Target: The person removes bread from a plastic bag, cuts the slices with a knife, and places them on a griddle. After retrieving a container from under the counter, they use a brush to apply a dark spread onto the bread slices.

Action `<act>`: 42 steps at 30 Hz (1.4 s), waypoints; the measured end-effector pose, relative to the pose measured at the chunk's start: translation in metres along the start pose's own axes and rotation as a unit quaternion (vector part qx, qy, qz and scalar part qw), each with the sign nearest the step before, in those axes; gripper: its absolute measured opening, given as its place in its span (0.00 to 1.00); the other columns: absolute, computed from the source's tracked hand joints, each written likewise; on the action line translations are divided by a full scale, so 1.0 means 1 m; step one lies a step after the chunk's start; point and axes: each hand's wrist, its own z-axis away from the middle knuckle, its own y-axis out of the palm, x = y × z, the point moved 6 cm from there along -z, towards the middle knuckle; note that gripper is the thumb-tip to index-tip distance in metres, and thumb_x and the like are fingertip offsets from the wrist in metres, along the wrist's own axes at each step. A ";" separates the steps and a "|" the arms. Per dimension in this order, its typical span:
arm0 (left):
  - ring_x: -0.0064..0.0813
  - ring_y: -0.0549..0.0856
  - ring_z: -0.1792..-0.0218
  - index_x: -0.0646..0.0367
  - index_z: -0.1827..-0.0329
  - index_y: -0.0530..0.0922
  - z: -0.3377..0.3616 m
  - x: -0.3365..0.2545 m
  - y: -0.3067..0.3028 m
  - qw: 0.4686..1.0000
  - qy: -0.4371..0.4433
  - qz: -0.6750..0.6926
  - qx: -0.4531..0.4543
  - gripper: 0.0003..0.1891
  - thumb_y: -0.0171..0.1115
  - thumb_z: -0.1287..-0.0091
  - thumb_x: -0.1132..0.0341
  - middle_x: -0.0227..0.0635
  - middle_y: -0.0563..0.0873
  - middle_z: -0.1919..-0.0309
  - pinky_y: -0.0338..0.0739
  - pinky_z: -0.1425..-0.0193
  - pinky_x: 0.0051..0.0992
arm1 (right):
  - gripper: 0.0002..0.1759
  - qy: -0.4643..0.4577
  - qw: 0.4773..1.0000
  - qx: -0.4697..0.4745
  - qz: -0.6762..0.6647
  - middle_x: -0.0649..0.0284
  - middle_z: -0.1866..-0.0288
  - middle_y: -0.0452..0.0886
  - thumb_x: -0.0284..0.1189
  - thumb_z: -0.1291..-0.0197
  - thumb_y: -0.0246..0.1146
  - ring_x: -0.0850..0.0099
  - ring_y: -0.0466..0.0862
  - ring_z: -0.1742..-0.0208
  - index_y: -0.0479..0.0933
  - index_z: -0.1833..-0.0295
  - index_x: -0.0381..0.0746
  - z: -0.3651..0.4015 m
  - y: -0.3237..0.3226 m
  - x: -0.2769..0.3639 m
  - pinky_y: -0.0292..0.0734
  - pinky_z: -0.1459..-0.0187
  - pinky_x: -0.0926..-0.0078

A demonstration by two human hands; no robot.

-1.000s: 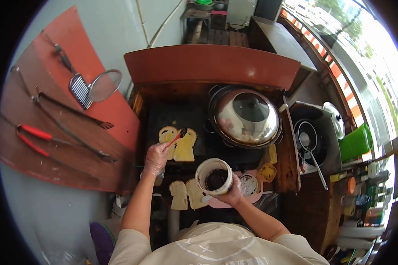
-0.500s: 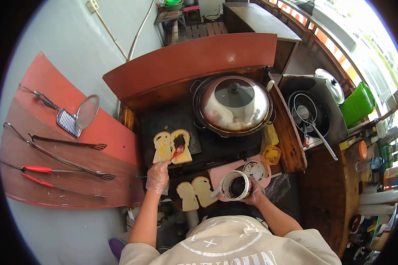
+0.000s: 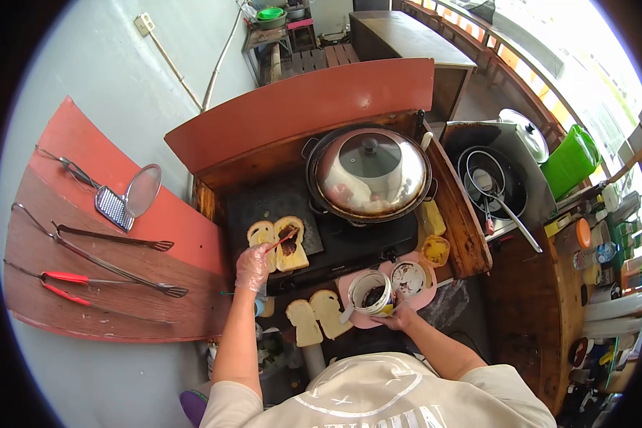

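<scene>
My left hand, in a clear plastic glove, is closed on a red-handled spreader. The tool's tip touches a dark brown spread on the right bread slice. A second slice lies beside it, partly covered by that hand; both rest on the black griddle plate. My gloved right hand grips a white tub of dark spread from its right side, its mouth facing up and tilted. Two plain bread slices lie nearer my body.
A large pan with a domed metal lid stands behind the bread. Under the tub, a pink board carries a smeared white lid. A yellow container sits to the right. Tongs and a grater hang at left.
Dark spread now covers a longer patch of the right slice. The spreader's tip has moved up along it. My right hand and the tub have shifted slightly left, and the camera view has moved a little.
</scene>
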 end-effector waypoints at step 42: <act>0.48 0.89 0.51 0.52 0.51 0.89 -0.001 0.037 -0.010 0.992 -0.092 0.035 0.073 0.12 0.62 0.33 0.73 0.47 0.91 0.56 0.83 0.44 0.45 | 0.49 -0.196 0.813 0.289 0.466 0.51 0.15 0.62 0.65 0.23 0.48 0.54 0.84 0.39 0.40 0.09 0.54 0.089 0.219 -0.044 0.88 0.49 0.48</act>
